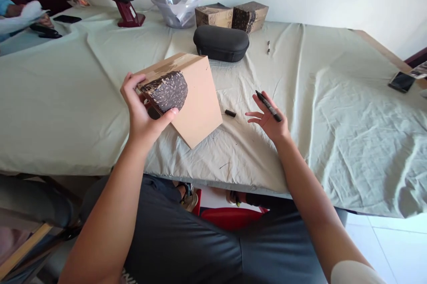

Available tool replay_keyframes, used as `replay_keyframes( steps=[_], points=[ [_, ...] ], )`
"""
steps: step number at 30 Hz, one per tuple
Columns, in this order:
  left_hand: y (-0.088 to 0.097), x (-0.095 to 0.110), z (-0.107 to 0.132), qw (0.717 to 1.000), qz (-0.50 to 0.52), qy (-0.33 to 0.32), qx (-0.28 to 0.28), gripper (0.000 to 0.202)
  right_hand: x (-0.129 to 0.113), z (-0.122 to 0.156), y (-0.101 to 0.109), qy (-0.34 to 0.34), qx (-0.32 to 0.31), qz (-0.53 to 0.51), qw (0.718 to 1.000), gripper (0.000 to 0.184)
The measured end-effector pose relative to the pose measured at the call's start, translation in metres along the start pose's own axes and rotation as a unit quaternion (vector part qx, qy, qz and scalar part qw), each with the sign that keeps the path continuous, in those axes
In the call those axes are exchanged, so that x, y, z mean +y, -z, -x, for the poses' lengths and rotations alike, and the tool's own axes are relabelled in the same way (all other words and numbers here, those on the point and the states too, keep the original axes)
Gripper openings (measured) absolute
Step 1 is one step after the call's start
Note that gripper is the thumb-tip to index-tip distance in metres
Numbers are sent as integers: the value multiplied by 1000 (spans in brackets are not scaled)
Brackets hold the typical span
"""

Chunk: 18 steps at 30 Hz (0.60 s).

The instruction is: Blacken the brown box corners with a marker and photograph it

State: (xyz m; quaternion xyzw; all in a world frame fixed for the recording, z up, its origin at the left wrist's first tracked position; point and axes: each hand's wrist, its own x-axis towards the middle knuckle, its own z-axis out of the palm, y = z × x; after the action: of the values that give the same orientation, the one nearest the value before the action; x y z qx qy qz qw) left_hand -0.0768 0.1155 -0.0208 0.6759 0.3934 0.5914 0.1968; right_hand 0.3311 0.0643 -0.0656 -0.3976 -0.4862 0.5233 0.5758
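A cardboard box [202, 102] is tilted over the cloth in front of me, one plain brown face toward me. My left hand [143, 104] grips its left end, thumb on the near face and fingers over the top edge. By that thumb, a dark patch with pale flecks [171, 92] covers one corner of the box. My right hand [268, 119], palm up with fingers partly spread, holds an uncapped black marker [268, 106] lying across it, tip pointing up and left. Between the box and this hand, the black marker cap [230, 113] lies on the cloth.
Behind the box sit a black zip case [221, 43], two more cardboard boxes [213, 16], a clear bin [175, 10] and a dark red fan [131, 17]. A small pen [268, 47] lies right of the case. Another person's hand [45, 20] shows at far left; a phone [402, 82] lies right.
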Motion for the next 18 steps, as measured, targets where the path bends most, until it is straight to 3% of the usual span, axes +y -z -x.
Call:
replay_keyframes(
  steps=[4,7,11,13,18],
  points=[
    [1,1,2,999,26,-29,-11,114,6,-1,-3,-5,19,54,998,63],
    [1,3,3,999,22,-31,-11,112,14,0,-4,32,27,199,979,72],
    [0,4,2,999,14,-31,-12,111,19,2,-4,85,44,473,876,47],
    [-1,4,1,999,11,-32,-12,110,18,3,-4,78,45,550,831,41],
    [-1,4,1,999,-9,-31,-10,109,19,5,-5,51,35,627,777,40]
  ],
)
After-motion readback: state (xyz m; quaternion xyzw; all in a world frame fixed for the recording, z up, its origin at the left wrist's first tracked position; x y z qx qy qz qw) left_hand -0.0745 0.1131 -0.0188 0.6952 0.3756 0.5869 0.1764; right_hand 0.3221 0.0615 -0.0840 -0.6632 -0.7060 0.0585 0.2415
